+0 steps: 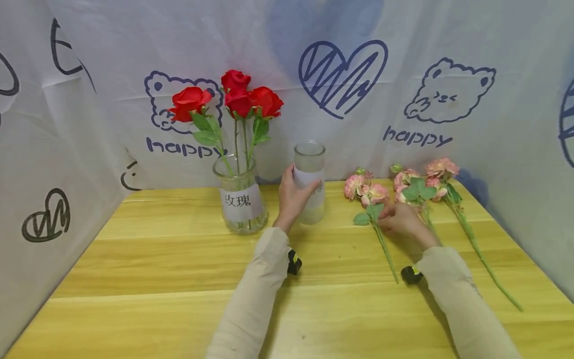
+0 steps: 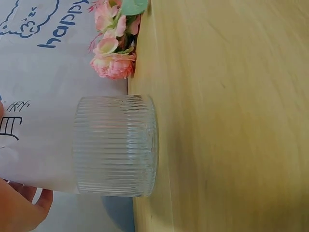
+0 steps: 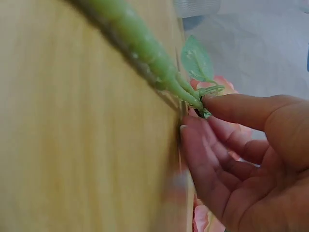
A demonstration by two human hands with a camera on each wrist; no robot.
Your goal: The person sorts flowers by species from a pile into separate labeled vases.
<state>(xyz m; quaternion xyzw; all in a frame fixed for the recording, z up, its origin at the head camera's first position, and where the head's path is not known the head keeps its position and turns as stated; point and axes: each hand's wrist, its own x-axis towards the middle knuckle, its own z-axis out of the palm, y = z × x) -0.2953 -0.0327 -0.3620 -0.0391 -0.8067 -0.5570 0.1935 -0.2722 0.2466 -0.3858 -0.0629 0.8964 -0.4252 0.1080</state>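
Note:
My left hand (image 1: 293, 197) grips a tall clear glass vase (image 1: 311, 213) around its white paper label, fingers on the far side and thumb across the front. Upright on the table, the vase has nothing in it, and its ribbed glass base (image 2: 116, 145) fills the middle of the left wrist view. My right hand (image 1: 403, 222) pinches the green stem (image 3: 140, 48) of a pink flower spray (image 1: 374, 194) just by its leaves, between thumb and fingers. That spray is the leftmost of the pink ones, its blooms pointing toward the back edge.
Left of my left hand stands a wider glass vase (image 1: 244, 207) with a label and several red roses (image 1: 237, 102). Two more pink sprays lie to the right, one (image 1: 417, 189) partly behind my right hand, the other (image 1: 466, 229) farther right. A printed cloth (image 1: 278, 60) hangs behind the wooden table (image 1: 148, 279).

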